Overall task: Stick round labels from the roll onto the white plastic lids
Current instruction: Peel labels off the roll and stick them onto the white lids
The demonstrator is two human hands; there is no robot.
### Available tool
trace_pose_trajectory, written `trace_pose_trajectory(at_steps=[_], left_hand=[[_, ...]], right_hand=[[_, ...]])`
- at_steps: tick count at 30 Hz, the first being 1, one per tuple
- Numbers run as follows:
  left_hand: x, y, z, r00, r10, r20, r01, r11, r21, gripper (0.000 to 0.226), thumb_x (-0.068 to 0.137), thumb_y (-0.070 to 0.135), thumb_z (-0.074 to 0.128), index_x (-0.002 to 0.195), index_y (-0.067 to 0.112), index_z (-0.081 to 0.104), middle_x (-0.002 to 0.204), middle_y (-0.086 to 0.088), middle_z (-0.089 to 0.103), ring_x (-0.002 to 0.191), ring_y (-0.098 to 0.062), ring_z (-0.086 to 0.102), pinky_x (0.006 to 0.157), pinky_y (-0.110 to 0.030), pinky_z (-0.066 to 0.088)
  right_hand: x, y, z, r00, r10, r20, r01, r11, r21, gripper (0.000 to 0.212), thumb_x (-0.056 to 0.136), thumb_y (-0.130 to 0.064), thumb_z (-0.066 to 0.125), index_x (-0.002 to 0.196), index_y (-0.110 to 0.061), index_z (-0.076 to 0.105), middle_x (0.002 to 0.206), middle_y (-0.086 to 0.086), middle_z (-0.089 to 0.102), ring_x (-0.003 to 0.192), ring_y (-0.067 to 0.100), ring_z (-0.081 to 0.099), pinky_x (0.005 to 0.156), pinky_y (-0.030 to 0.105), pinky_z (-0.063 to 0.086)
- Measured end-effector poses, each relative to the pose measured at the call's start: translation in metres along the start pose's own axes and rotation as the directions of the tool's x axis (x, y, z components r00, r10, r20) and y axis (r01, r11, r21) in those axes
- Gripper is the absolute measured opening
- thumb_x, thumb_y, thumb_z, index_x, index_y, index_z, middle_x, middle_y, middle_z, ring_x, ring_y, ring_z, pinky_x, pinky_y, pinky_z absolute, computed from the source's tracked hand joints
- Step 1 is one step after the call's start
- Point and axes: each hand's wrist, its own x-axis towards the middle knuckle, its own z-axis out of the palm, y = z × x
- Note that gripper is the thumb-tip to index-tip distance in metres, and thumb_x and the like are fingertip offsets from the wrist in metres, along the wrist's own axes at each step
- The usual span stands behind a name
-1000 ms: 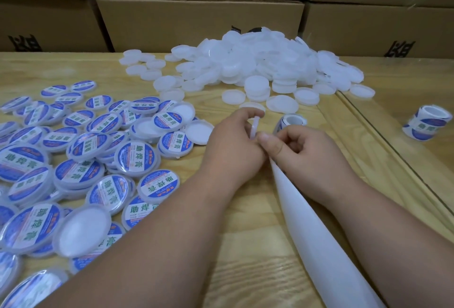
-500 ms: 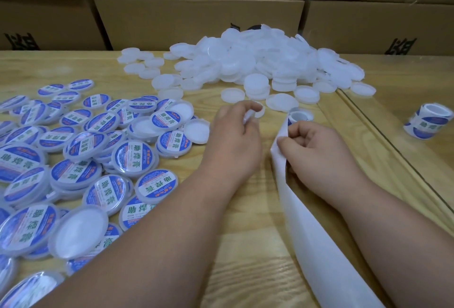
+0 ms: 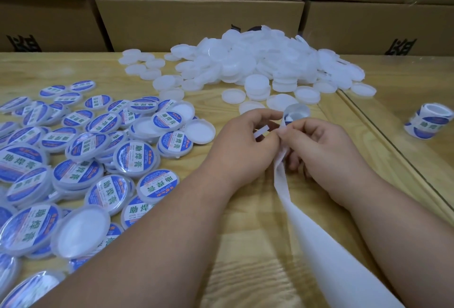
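We hold a round white plastic lid (image 3: 261, 133) edge-up in our left hand (image 3: 242, 145) so our right hand (image 3: 326, 153), pinching the white backing strip (image 3: 319, 234), can present a label.

We see a light wooden desk (image 3: 245, 258) with a pronounced grain, and a glass sheet (image 3: 405, 101) covering its right part, the edge running diagonally. At the far middle lies a loose heap of plain white plastic lids (image 3: 258, 62), with single ones scattered at its near and left fringes. Across the left side spreads a wide, overlapping scatter of labelled lids (image 3: 73, 155), blue and white with green characters, a few lying with the blank side up. A long white backing strip (image 3: 326, 246) trails over the near desk toward us. On the glass at the far right a label roll (image 3: 428, 122) lies on its side, well apart from the heap.
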Motion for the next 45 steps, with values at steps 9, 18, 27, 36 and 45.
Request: trace_pose_trajectory(at_steps=[9,18,27,36,45], left_hand=[[0.003,-0.003,0.0,1.0,0.0,-0.026,0.0,1.0,0.027,0.023,0.09,0.028,0.07,0.111,0.036,0.071,0.099,0.024,0.071,0.097,0.013,0.062,0.074,0.0,0.044],[0.003,-0.002,0.001,0.996,0.009,-0.092,-0.011,1.0,-0.013,0.017,0.088,0.031,0.075,0.103,0.036,0.069,0.095,0.036,0.064,0.077,0.017,0.058,0.063,0.003,0.038],[0.004,-0.002,0.0,0.995,-0.017,-0.103,0.014,1.0,-0.023,0.009,0.086,0.032,0.078,0.092,0.036,0.073,0.087,0.038,0.065,0.08,0.005,0.062,0.059,-0.002,0.043],[0.003,-0.001,0.001,0.989,-0.032,-0.143,0.03,0.999,-0.02,0.011,0.087,0.025,0.072,0.089,0.037,0.073,0.085,0.025,0.072,0.078,0.007,0.065,0.061,-0.003,0.045],[0.005,0.003,-0.002,0.945,-0.134,-0.297,0.074,0.976,-0.203,0.021,0.083,0.009,0.059,0.081,0.027,0.07,0.05,0.021,0.056,0.037,-0.002,0.042,0.037,-0.013,0.033]], right_hand=[[0.005,0.006,-0.004,0.997,0.048,0.062,-0.048,0.999,0.0,0.011,0.093,-0.006,0.064,0.095,-0.015,0.071,0.059,-0.004,0.06,0.049,0.007,0.054,0.047,0.013,0.042],[0.003,0.005,-0.006,0.996,0.043,0.082,-0.042,0.999,-0.016,0.041,0.07,-0.024,0.053,0.106,-0.029,0.071,0.056,-0.009,0.045,0.046,0.005,0.037,0.043,0.012,0.032],[0.003,0.006,-0.003,0.998,0.031,0.057,-0.031,1.0,0.003,0.019,0.08,-0.025,0.066,0.098,-0.024,0.074,0.058,-0.007,0.049,0.049,0.008,0.039,0.045,0.017,0.035],[0.002,0.004,-0.002,0.999,0.027,0.021,-0.028,1.0,0.009,0.027,0.091,-0.008,0.059,0.092,-0.029,0.076,0.065,0.0,0.056,0.056,0.012,0.046,0.05,0.021,0.039],[-0.001,-0.004,-0.004,0.994,0.041,-0.1,-0.026,0.989,0.146,0.037,0.089,0.008,0.047,0.104,-0.019,0.068,0.05,-0.009,0.038,0.04,0.008,0.036,0.039,0.017,0.034]])
